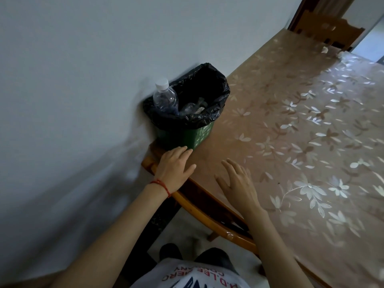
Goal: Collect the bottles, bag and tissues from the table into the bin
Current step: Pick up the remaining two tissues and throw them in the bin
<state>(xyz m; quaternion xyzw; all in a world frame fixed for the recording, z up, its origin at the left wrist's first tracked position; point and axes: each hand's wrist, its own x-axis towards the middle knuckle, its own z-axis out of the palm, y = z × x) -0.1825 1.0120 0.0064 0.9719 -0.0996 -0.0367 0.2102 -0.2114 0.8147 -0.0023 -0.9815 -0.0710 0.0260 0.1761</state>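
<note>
wall (pixel 83 59): plain, pale, left | chair (pixel 330 32): wooden, far end | cloth (pixel 311 132): brown, white flowers | floor (pixel 187 235): pale, below
</note>
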